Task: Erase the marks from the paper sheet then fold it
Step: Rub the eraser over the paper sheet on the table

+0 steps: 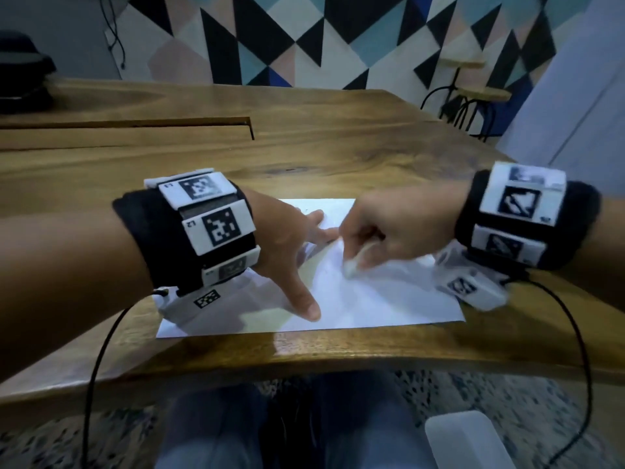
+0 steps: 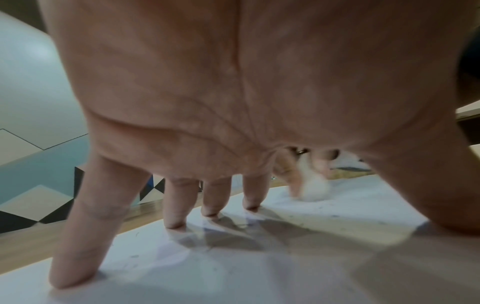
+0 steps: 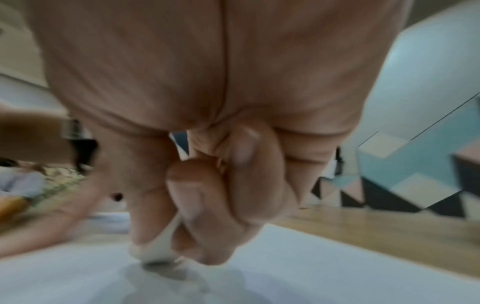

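Observation:
A white paper sheet (image 1: 372, 299) lies flat on the wooden table (image 1: 304, 147), near its front edge. My left hand (image 1: 297, 245) is spread on the sheet's left half, straight fingers (image 2: 179, 207) and thumb pressing it down. My right hand (image 1: 368, 242) pinches a small white eraser (image 1: 351, 265) between thumb and fingers, and the eraser's tip touches the middle of the sheet (image 3: 311, 277). In the right wrist view the eraser (image 3: 158, 248) shows below the curled fingers, blurred by motion. Faint specks dot the paper (image 2: 337, 205) in the left wrist view.
The table's front edge (image 1: 304, 363) runs just below the sheet, with my knees under it. A long slot (image 1: 135, 125) crosses the table at the back left. A dark object (image 1: 23, 72) sits far left, and stools (image 1: 473, 106) stand beyond the right corner.

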Available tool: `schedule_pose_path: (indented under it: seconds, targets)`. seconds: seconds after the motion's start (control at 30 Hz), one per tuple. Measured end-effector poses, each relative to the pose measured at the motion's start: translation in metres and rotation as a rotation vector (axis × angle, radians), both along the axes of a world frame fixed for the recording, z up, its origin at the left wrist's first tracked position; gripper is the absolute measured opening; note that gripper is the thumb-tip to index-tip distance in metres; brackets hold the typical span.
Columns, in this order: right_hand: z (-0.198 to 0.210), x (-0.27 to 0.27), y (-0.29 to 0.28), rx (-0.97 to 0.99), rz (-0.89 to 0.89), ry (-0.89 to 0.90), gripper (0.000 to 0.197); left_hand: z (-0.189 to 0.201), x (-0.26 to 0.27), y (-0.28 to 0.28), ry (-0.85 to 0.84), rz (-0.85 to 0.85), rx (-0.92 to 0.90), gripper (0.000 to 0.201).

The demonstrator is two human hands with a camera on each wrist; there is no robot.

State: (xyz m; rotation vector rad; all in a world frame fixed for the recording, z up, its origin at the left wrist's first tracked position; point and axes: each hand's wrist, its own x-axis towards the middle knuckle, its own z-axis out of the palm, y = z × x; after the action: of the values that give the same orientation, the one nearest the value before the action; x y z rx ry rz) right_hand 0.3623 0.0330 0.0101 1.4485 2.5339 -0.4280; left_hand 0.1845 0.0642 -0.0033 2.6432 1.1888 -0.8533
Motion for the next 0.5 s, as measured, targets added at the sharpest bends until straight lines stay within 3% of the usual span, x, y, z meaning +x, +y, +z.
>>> schedule_pose_path:
  seconds: [0.07, 0.2, 0.37, 0.5]
  targets:
    - [0.003, 0.007, 0.007, 0.039, -0.036, 0.006, 0.015, -0.001, -0.001, 0.001, 0.005, 0.006, 0.000, 0.129]
    - [-0.005, -0.002, -0.011, -0.010, 0.054, 0.003, 0.010, -0.001, -0.001, 0.001, -0.008, 0.021, -0.010, 0.126]
    - [0.000, 0.011, 0.002, 0.056, -0.020, 0.025, 0.021, 0.000, 0.001, 0.001, 0.017, 0.013, -0.007, 0.128]
    - [-0.003, 0.003, -0.010, -0.018, 0.040, -0.003, 0.017, -0.001, 0.000, 0.001, -0.001, 0.017, -0.011, 0.128]
